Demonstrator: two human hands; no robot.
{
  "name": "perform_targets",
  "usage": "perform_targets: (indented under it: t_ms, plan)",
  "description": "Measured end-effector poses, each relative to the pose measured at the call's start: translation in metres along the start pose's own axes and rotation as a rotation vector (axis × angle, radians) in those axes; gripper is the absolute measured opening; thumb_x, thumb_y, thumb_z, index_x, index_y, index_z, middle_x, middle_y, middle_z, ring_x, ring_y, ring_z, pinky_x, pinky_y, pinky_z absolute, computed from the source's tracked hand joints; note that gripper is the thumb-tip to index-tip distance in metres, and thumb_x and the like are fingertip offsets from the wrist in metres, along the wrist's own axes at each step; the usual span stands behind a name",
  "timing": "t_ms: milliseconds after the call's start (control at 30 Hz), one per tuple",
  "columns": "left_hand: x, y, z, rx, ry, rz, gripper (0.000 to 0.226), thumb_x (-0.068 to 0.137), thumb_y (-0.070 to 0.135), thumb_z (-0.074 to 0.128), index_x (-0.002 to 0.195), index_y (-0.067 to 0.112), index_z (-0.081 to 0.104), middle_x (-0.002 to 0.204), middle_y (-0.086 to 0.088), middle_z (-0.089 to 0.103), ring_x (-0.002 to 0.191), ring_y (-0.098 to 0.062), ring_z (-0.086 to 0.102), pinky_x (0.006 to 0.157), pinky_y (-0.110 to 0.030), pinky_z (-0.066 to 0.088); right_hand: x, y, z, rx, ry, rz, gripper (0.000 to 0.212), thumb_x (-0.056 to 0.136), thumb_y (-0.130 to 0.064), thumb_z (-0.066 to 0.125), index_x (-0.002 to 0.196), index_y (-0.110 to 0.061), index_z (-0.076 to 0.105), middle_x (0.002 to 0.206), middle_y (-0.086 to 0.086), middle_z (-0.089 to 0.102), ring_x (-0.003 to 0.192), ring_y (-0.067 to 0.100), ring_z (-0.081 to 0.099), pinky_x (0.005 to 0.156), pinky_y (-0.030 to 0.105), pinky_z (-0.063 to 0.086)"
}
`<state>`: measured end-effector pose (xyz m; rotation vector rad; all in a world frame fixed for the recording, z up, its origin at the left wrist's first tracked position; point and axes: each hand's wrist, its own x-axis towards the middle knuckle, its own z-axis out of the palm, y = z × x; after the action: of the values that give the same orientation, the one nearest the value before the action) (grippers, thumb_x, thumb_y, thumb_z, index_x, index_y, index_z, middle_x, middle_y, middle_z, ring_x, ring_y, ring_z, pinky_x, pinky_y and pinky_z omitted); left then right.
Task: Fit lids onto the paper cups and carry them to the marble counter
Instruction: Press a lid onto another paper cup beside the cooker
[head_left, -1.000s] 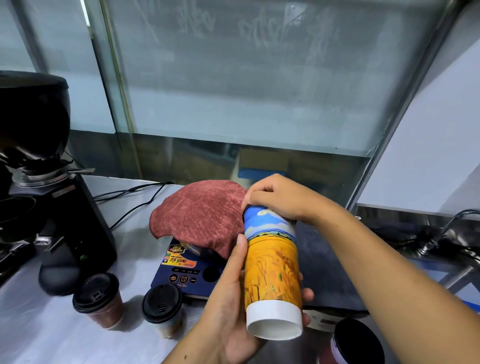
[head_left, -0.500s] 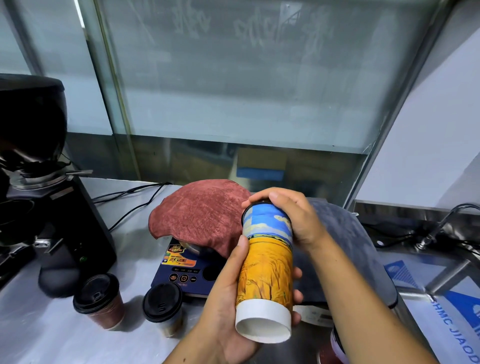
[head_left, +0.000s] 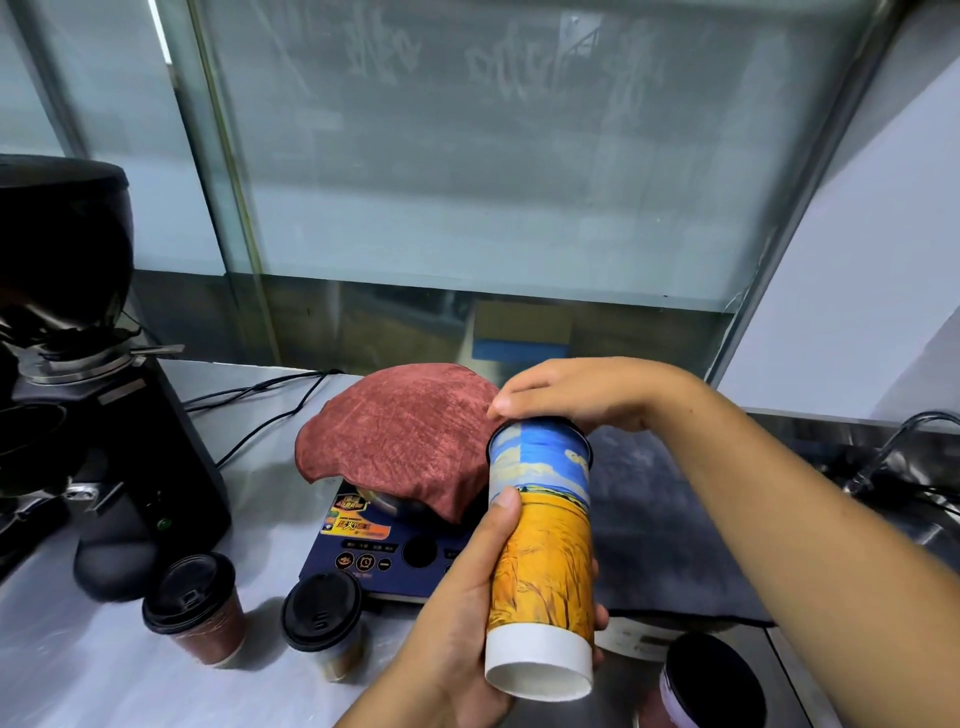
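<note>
Tilted cup (head_left: 545, 545) gripped by the left hand (head_left: 467, 597), right hand (head_left: 587, 395) curled over the lid (head_left: 584, 441) (rim half hidden): uneven pressure could seat it crooked.

Left grip (head_left: 457, 613), right grip (head_left: 582, 392) bare; forearms (head_left: 779, 519) bare

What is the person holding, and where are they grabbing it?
A tall painted paper cup. The left hand grips its side near the middle; the right hand holds its top end.
</note>
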<state>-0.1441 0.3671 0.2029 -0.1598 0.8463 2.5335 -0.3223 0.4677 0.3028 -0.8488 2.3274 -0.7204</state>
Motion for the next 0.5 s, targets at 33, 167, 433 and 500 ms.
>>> perform_targets:
  t_ms: [33,167,433,500]
  plan:
    - [0.000,0.001,0.001,0.006,0.010,0.009,0.086,0.067,0.054,0.071,0.128,-0.005,0.059,0.098,-0.025,0.063,0.064,-0.035,0.066,0.057,-0.039,0.057,0.001,-0.002,0.000,-0.004,-0.055,0.032,0.045,0.097,-0.057,0.056,0.116,-0.018,0.071,0.119,0.007,0.073,0.111,0.029,0.071,0.089,0.045,0.060]
    - [0.000,0.003,0.001,0.011,0.025,0.075,0.094,0.064,0.050,0.072,0.136,-0.007,0.051,0.102,-0.027,0.059,0.066,-0.035,0.062,0.055,-0.038,0.057,0.011,-0.005,0.001,0.035,-0.218,0.156,0.052,0.094,-0.064,0.056,0.112,-0.018,0.072,0.121,0.013,0.072,0.111,0.037,0.070,0.094,0.059,0.057]
    - [0.012,-0.004,-0.028,0.243,0.166,0.244,0.089,0.059,0.040,0.089,0.131,0.005,0.051,0.099,-0.030,0.059,0.082,-0.040,0.061,0.069,-0.049,0.057,0.026,0.006,0.009,0.162,-0.369,0.152,0.047,0.087,-0.058,0.066,0.112,-0.019,0.069,0.102,0.006,0.072,0.084,0.023,0.070,0.078,0.045,0.058]
    - [0.018,-0.004,-0.041,0.334,0.174,0.286,0.093,0.055,0.038,0.094,0.133,0.009,0.051,0.108,-0.030,0.063,0.095,-0.044,0.059,0.086,-0.059,0.052,0.027,0.005,0.012,0.127,-0.351,0.102,0.049,0.086,-0.051,0.068,0.121,-0.017,0.066,0.109,0.008,0.071,0.086,0.021,0.070,0.074,0.043,0.059]
